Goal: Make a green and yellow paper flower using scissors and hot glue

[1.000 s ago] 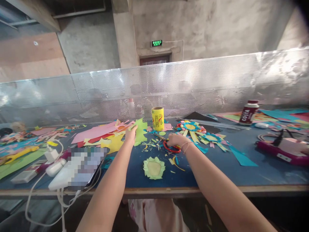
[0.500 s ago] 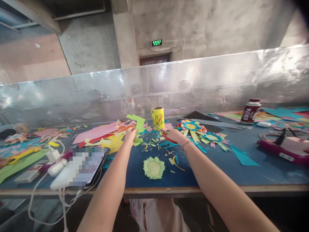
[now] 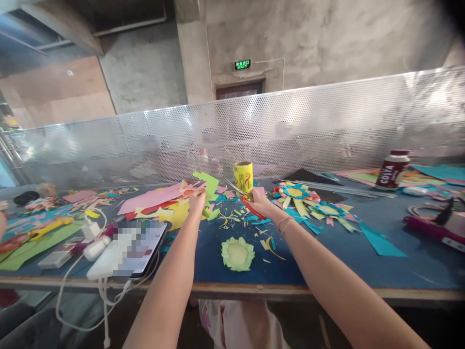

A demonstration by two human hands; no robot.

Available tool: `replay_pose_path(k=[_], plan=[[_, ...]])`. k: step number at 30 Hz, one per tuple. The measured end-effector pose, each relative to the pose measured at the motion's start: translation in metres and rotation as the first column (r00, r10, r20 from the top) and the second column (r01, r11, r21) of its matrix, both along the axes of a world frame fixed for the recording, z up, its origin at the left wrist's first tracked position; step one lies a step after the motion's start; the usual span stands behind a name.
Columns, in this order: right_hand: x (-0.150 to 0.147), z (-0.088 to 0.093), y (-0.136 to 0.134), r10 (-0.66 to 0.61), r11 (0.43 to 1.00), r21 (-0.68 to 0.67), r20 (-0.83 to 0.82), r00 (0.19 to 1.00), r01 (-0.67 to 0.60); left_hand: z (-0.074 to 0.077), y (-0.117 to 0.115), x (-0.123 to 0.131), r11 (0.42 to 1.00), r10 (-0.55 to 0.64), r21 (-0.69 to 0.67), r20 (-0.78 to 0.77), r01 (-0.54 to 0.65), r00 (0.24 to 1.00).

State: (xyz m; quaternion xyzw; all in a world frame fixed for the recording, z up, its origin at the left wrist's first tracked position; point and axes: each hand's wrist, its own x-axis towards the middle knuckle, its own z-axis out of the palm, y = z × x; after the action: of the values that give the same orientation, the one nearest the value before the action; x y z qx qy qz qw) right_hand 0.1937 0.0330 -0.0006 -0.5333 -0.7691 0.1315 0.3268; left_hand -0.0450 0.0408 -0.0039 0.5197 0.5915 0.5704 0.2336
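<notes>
Pinched in my left hand (image 3: pixel 197 199) is a piece of green paper (image 3: pixel 208 183), held up above the table. My right hand (image 3: pixel 259 202) is closed around the red handles of a pair of scissors (image 3: pixel 252 209); the blades point up and left, apart from the green paper. A yellow cardboard tube (image 3: pixel 243 178) stands upright just behind the scissors. Nearer to me lies a pale green paper rosette (image 3: pixel 238 254) with a ruffled edge. Small paper scraps (image 3: pixel 232 213) are scattered between my hands.
Pink paper sheets (image 3: pixel 152 199) lie left of my left hand. A phone (image 3: pixel 154 247) with white cables sits at the front left. Colourful paper flowers (image 3: pixel 294 192) and a dark red bottle (image 3: pixel 393 169) are on the right. A perforated metal screen (image 3: pixel 174 145) runs behind the table.
The scissors' blades now show open and clear of the green paper. A smaller green piece now lies below my left hand. The whole view has shifted slightly, and someone's hand appears at the far left edge.
</notes>
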Motion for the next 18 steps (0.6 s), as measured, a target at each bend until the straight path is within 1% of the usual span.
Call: replay_pose_path(k=[1,3,7,10,13,18], plan=[[-0.0004,-0.0003,0.0005,0.015,1.000,-0.001,0.001,1.000,-0.015,0.0001,-0.0001,0.0000,1.000,0.028,-0.003,-0.005,-0.028,1.000],[-0.0014,-0.0005,0.0007,0.050,0.999,0.014,0.004,0.999,-0.050,-0.0001,-0.0002,0.0001,0.993,0.120,-0.006,-0.020,-0.120,0.993],[-0.0040,-0.0010,-0.0007,0.074,0.997,0.037,0.031,0.997,-0.075,-0.0004,-0.0007,0.0006,0.988,0.151,-0.008,-0.046,-0.152,0.987],[-0.0058,0.0000,-0.0028,0.068,0.997,0.018,0.066,0.996,-0.069,0.0001,-0.0019,0.0017,0.990,0.141,-0.003,-0.064,-0.141,0.988],[-0.0067,0.0025,-0.0052,0.067,0.998,-0.005,0.067,0.995,-0.067,0.0012,-0.0036,0.0038,0.995,0.104,0.014,-0.080,-0.103,0.991],[-0.0066,0.0032,-0.0059,0.110,0.994,-0.009,0.037,0.993,-0.109,0.0010,-0.0033,0.0077,0.996,0.029,0.091,-0.109,-0.019,0.994]])
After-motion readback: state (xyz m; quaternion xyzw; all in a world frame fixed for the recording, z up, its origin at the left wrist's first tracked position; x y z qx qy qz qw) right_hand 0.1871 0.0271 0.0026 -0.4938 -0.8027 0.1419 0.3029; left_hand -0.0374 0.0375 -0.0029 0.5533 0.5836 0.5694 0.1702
